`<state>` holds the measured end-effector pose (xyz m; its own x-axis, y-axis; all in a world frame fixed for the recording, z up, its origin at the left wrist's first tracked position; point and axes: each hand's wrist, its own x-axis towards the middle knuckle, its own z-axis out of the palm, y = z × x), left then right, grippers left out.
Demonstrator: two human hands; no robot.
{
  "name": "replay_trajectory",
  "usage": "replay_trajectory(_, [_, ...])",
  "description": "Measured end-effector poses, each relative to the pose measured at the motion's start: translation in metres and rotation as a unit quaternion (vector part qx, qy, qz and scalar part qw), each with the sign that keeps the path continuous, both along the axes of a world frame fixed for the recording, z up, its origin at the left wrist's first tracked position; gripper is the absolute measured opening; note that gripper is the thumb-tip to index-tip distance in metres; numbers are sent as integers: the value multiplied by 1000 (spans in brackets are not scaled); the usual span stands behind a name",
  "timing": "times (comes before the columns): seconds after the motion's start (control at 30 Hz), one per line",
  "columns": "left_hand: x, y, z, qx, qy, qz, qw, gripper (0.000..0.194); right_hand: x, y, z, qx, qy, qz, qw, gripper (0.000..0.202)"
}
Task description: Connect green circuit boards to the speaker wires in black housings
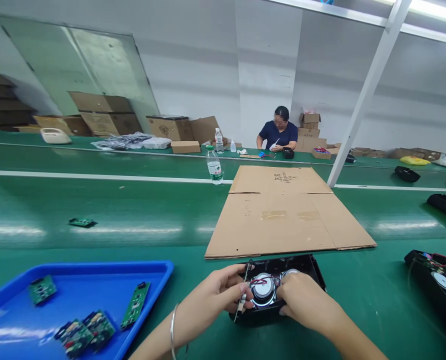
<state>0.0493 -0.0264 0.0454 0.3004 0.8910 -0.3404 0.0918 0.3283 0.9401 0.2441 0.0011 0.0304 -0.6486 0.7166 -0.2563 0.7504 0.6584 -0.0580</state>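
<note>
In front of me on the green bench lies a black speaker housing (315, 267), its open side up. Two round silver speakers (263, 289) sit in it, with red and dark wires running across the left one. My left hand (223, 290) pinches a thin circuit board (242, 299) that stands on edge at the housing's left end. Over the right speaker, my right hand (307, 299) reaches into the housing with curled fingers. Its fingertips are hidden, so anything small between them cannot be seen.
A blue tray (166, 272) with several green circuit boards (135, 305) stands at the left. Flattened cardboard (290, 225) lies beyond the housing. Another open black housing (438, 287) is at the right. A water bottle (214, 166) and a seated co-worker (279, 131) are farther back.
</note>
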Motion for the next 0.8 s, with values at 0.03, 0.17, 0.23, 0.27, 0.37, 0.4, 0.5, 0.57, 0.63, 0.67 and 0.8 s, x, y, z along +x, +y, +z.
replay_trajectory(0.03, [-2, 0, 1, 9, 7, -11, 1000, 49, -2, 0, -2, -3, -4, 10, 1000, 9])
replay_trajectory(0.17, [-3, 3, -2, 37, 50, -13, 998, 42, -18, -2, -14, 23, 42, -20, 999, 13])
replay_trajectory(0.23, [1, 4, -6, 36, 51, -3, 998, 41, -26, -3, -20, 30, 75, -43, 996, 13])
replay_trajectory(0.27, [2, 5, -8, 35, 42, 4, 999, 41, -27, -3, -22, 37, 99, -47, 993, 12])
replay_trajectory(0.37, [5, 7, -11, 39, 0, 19, 999, 36, -23, -1, -24, 99, 143, -65, 983, 11])
replay_trajectory(0.4, [6, 7, -12, 43, -8, 20, 999, 34, -18, 0, -24, 117, 141, -66, 981, 9])
replay_trajectory(0.5, [6, 7, -11, 50, 5, 24, 998, 28, -4, 1, -22, 90, 128, -35, 987, 5])
replay_trajectory(0.57, [7, 7, -11, 49, 27, 29, 998, 24, 2, 1, -21, 35, 151, -24, 988, 8])
replay_trajectory(0.63, [7, 7, -13, 52, 39, 39, 997, 23, 2, 2, -19, 0, 203, -44, 978, 13])
replay_trajectory(0.67, [7, 8, -14, 56, 39, 46, 997, 24, 1, 2, -17, -13, 238, -57, 969, 15])
replay_trajectory(0.8, [8, 9, -20, 72, 16, 57, 996, 28, -7, 8, -14, -74, 380, -88, 918, 21])
